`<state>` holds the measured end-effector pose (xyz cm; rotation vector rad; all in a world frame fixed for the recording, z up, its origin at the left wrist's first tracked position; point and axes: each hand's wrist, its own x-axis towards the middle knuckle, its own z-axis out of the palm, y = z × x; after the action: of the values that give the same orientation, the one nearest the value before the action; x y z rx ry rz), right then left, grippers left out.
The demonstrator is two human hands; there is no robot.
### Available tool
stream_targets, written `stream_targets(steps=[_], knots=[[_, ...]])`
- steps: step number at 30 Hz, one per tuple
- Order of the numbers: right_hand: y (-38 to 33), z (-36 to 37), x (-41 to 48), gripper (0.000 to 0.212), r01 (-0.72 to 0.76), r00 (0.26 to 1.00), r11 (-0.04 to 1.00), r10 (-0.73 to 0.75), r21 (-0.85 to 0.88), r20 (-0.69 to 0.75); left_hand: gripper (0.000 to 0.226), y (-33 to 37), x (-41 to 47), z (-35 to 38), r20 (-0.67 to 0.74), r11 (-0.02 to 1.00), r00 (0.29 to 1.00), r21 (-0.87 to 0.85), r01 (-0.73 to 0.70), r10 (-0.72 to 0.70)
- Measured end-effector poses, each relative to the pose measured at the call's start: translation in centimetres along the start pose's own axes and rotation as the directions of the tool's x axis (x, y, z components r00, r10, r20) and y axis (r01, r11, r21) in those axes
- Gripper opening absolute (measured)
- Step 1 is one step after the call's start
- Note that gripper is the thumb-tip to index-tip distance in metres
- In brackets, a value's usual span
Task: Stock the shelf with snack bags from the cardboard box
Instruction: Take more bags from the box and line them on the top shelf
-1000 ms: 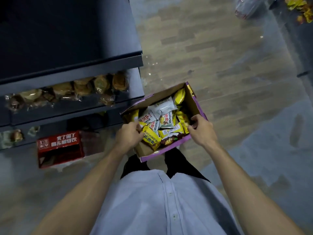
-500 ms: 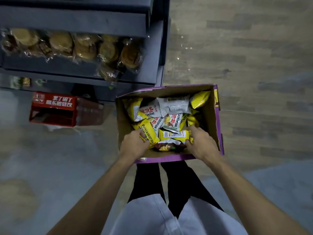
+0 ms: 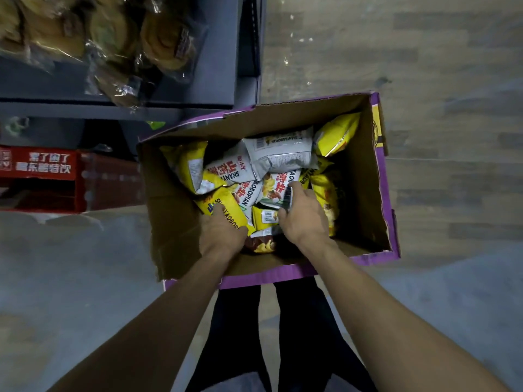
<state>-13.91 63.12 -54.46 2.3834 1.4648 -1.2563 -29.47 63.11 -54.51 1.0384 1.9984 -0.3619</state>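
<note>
- The snack bags [image 3: 278,155] lie in a loose heap inside the open cardboard box [image 3: 365,193], which stands on the floor just right of the shelf [image 3: 198,108].
- The left hand [image 3: 223,233] has its fingers curled over the near end of a yellow bag [image 3: 236,213] at the left of the heap.
- The right hand [image 3: 304,219] pinches the near edge of a white bag [image 3: 273,188] at its barcode strip.
- These look like puffed foil pouches: probably light, soft and slick, with brittle crisps inside that a hard squeeze would crush.
- The flat crimped seam at either end is likely the safest hold; the air-filled middle would slip and give.
- Bags overlap, so one pulled out may drag its neighbours along.
- Wrapped pastries [image 3: 161,43] already sit on the shelf at far left.
</note>
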Motion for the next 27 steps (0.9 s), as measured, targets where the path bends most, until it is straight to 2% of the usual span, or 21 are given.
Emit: stream_targets(steps=[3, 6, 9, 13, 20, 24, 27], knots=[[-0.5, 1.8, 1.4, 0.06, -0.076, 0.992, 0.989, 0.088, 0.128, -0.087, 0.07, -0.1, 1.3, 1.0, -0.077, 0.995, 0.994, -0.058, 0.079, -0.083], [-1.2, 2.9, 2.6, 0.068, -0.125, 0.976, 0.972, 0.156, 0.198, -0.15, 0.078, 0.0, 2.8, 2.0, -0.079, 0.978, 0.984, -0.149, 0.145, -0.158], [-2.2, 4.0, 3.3, 0.072, -0.15, 0.967, 0.963, 0.19, 0.222, -0.169, 0.082, 0.6, 4.0, 3.0, -0.064, 0.944, 0.972, -0.26, 0.204, -0.228], [-3.7, 5.6, 4.2, 0.081, -0.207, 0.95, 0.962, 0.241, 0.177, -0.2, 0.083, 1.1, 4.4, 4.0, -0.117, 0.91, 0.958, -0.36, 0.205, -0.262], [-3.6, 5.6, 4.6, 0.063, -0.263, 0.924, 0.961, 0.275, 0.079, -0.264, 0.067, 0.6, 4.4, 4.3, -0.199, 0.886, 0.931, -0.416, 0.204, -0.307], [-3.9, 2.8, 3.0, 0.062, -0.277, 0.936, 0.954, 0.295, 0.116, -0.191, 0.066, 0.4, 3.4, 2.4, -0.117, 0.866, 0.932, -0.425, 0.264, -0.342], [-3.8, 0.4, 0.5, 0.059, -0.239, 0.952, 0.966, 0.253, 0.102, -0.171, 0.068, 0.7, 1.8, 0.8, -0.076, 0.888, 0.961, -0.407, 0.215, -0.268]])
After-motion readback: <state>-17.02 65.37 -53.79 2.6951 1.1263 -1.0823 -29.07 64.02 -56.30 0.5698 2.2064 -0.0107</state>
